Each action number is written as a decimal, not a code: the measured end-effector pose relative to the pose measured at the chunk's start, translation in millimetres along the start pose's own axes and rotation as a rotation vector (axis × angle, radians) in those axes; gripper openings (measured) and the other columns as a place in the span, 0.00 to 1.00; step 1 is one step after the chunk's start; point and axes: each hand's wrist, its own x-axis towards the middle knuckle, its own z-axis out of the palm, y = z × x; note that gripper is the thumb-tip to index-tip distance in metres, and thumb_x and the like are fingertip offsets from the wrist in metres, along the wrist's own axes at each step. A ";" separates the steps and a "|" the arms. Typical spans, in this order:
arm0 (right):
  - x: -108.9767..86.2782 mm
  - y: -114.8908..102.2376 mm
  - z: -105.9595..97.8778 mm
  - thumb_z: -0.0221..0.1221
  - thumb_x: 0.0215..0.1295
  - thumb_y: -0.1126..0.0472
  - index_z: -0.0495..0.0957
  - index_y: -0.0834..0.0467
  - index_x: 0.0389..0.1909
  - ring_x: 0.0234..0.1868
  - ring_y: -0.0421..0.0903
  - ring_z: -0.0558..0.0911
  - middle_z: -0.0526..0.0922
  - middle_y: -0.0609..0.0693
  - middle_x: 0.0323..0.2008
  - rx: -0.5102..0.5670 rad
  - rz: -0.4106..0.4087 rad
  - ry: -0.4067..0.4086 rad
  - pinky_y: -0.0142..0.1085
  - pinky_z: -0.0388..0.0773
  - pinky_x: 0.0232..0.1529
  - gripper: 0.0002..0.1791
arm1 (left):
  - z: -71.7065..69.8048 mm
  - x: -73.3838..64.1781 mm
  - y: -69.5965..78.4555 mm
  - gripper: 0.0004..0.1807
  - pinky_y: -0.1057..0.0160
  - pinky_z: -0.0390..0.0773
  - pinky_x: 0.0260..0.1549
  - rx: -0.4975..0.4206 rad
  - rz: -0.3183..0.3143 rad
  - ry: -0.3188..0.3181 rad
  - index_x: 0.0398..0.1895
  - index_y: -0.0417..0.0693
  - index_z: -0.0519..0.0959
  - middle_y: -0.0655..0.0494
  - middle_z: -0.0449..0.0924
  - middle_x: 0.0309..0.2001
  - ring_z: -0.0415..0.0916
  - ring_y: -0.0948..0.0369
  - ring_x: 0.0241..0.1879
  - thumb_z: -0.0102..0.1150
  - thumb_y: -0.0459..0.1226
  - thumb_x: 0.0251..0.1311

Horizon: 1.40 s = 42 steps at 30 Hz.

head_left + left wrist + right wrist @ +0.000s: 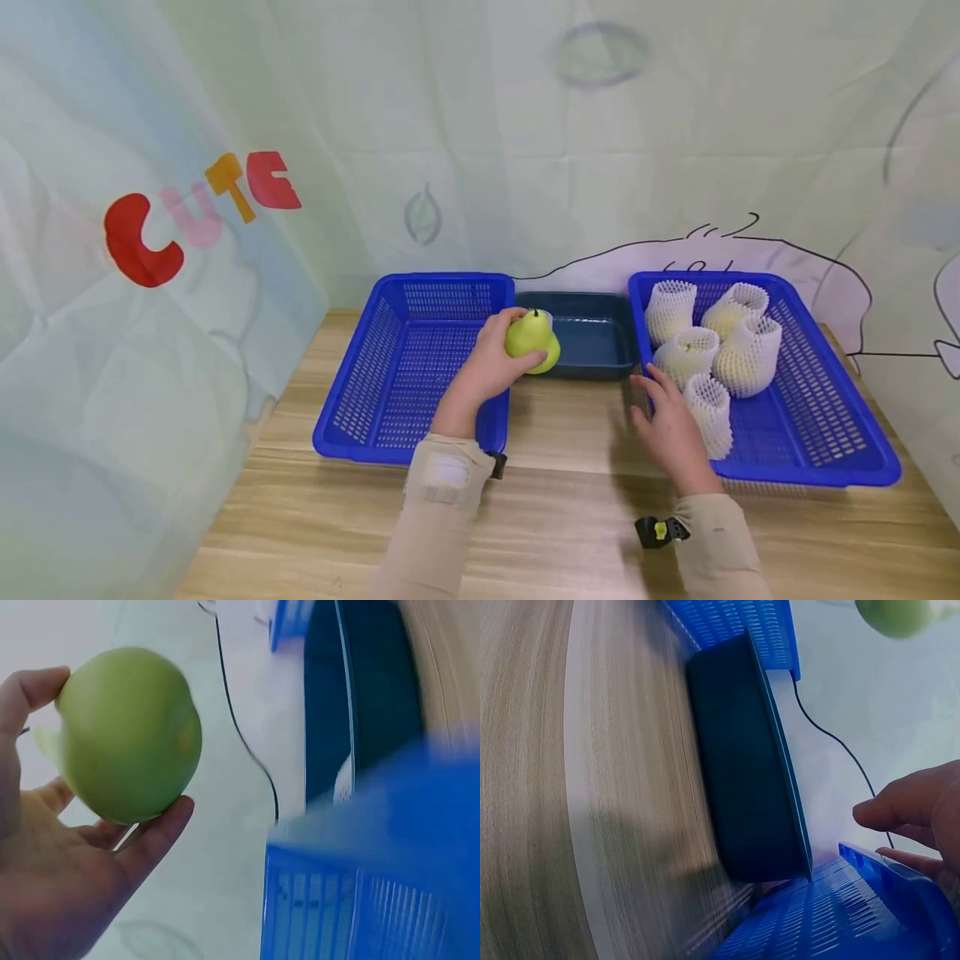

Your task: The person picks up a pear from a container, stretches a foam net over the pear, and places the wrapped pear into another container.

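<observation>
My left hand (491, 358) grips a green pear (531, 337), its thumb on one side and fingers on the other. The pear is stem-up and bare, raised between the left blue basket (352, 375) and the dark tray (592, 371). In the left wrist view its round bottom (131, 735) faces the camera. My right hand (671, 429) holds nothing; its loosely bent fingers are over the near left rim of the right blue basket (832, 400). Close by those fingers lie several pears in white foam nets (686, 358).
A bit of white foam net (343, 780) shows at the tray, mostly hidden. The tray stands between the two baskets on a wooden table (555, 517). Behind them hangs a printed cloth backdrop (480, 150), which also covers the left side.
</observation>
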 end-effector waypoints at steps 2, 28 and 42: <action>0.2 0.8 0.5 0.58 0.54 0.70 0.73 0.66 0.52 0.60 0.64 0.64 0.62 0.64 0.63 0.002 0.002 0.001 0.55 0.61 0.57 0.22 | 9.8 1.6 5.3 0.33 0.52 0.69 0.47 -0.041 0.018 0.014 0.61 0.48 0.64 0.48 0.64 0.57 0.61 0.53 0.53 0.63 0.43 0.52; 2.9 -2.6 -1.8 0.58 0.55 0.70 0.73 0.67 0.52 0.60 0.63 0.64 0.63 0.63 0.62 0.006 -0.009 0.018 0.54 0.61 0.58 0.21 | 136.0 -21.5 -59.6 0.32 0.55 0.68 0.51 -0.075 -0.145 0.113 0.52 0.47 0.70 0.48 0.69 0.51 0.68 0.54 0.50 0.72 0.38 0.39; 0.9 0.8 -0.1 0.58 0.56 0.69 0.73 0.66 0.52 0.61 0.63 0.64 0.63 0.63 0.63 -0.003 0.012 -0.002 0.55 0.62 0.57 0.20 | 122.4 -30.4 -37.2 0.48 0.47 0.66 0.53 0.165 -0.125 -0.023 0.63 0.52 0.62 0.45 0.59 0.62 0.58 0.48 0.61 0.77 0.42 0.34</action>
